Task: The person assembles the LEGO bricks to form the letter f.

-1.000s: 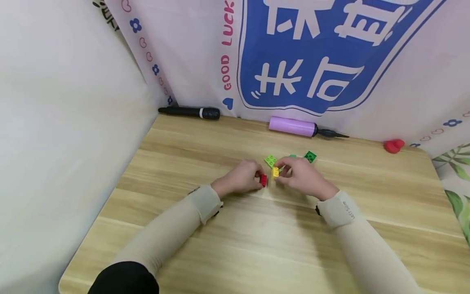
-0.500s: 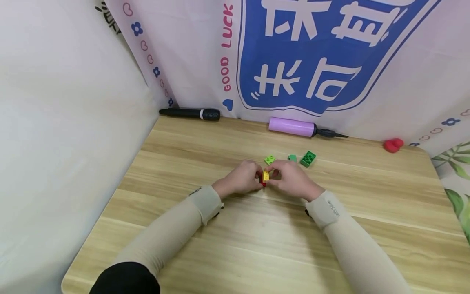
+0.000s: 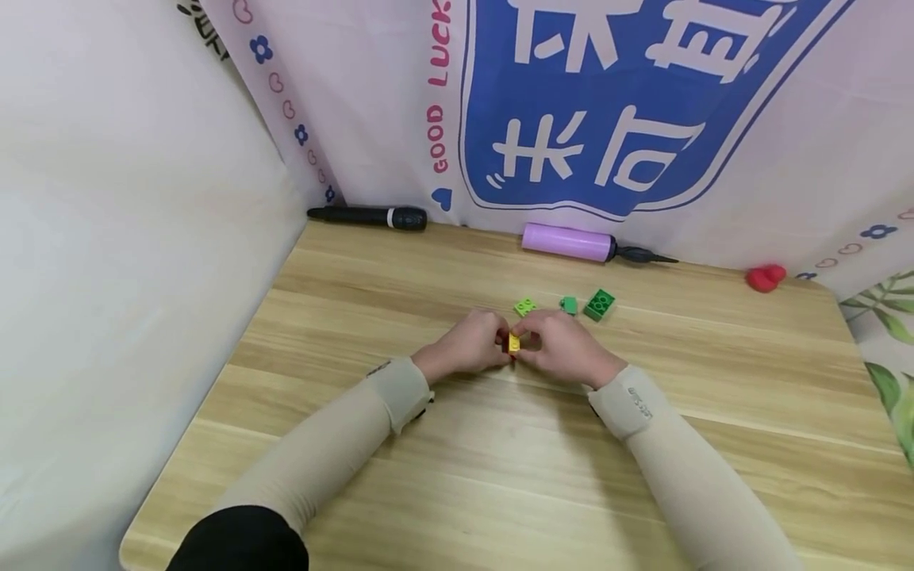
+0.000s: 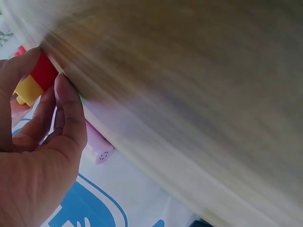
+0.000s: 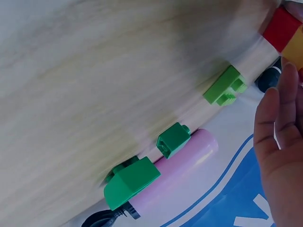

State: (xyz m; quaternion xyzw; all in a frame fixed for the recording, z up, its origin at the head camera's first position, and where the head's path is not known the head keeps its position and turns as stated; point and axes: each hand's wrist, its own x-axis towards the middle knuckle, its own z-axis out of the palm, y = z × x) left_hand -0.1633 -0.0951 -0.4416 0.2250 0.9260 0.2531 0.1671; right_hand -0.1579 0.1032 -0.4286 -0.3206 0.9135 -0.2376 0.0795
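Near the table's middle, a yellow toy brick (image 3: 514, 342) sits on top of a red toy brick (image 4: 45, 71), the two in contact. My left hand (image 3: 474, 342) holds the red brick low at the tabletop between thumb and fingers. From the other side, my right hand (image 3: 567, 345) pinches the yellow brick. Most of the red one is hidden by the hands in the head view. Behind the right hand lie a lime-green brick (image 3: 525, 306), a small green brick (image 3: 568, 304) and a larger dark green brick (image 3: 599, 304).
Along the back edge of the wooden table (image 3: 443, 476) lie a black, microphone-like object (image 3: 367, 216), a purple hand pump (image 3: 567, 241) with a black nozzle, and a red rounded object (image 3: 766, 278). A printed cloth (image 3: 385, 103) hangs behind them.
My right hand has moved left, bringing the yellow brick over onto the red one. The left hand has stayed in place. The green bricks are now less covered by the right hand.
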